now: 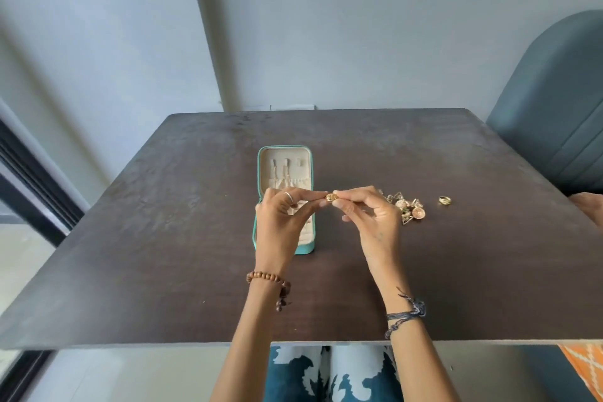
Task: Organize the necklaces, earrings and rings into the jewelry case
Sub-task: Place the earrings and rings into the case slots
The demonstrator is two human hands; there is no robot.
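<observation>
Nearest the camera, two bare forearms are raised over the near edge of a dark, matte table (163,238) whose surface is mottled and faintly scuffed. A bracelet of round wooden beads (266,277) is worn on the left wrist, and a braided blue-grey cord (406,315) is tied around the right.

Between the two hands, a small round gold earring (331,197) with a pierced, lattice-like face is held above the table. It is pinched at its left side by the curled fingertips of the left hand (282,222), on which a thin silver band is worn, and at its right side by the thumb and forefinger of the right hand (372,222); the remaining fingers of both hands are loosely bent.

Behind the left hand, a narrow rectangular jewelry case (308,173) with rounded corners is laid open flat. Its shell is teal and its lining is pale beige and soft-looking; thin gold chains are seen hanging in the far half above a gathered pocket.

Just right of the right hand, a loose pile of gold jewelry (406,207) is spread on the table, with open triangular frames and round discs among it. A domed gold ring (445,200) lies apart, farther right.
</observation>
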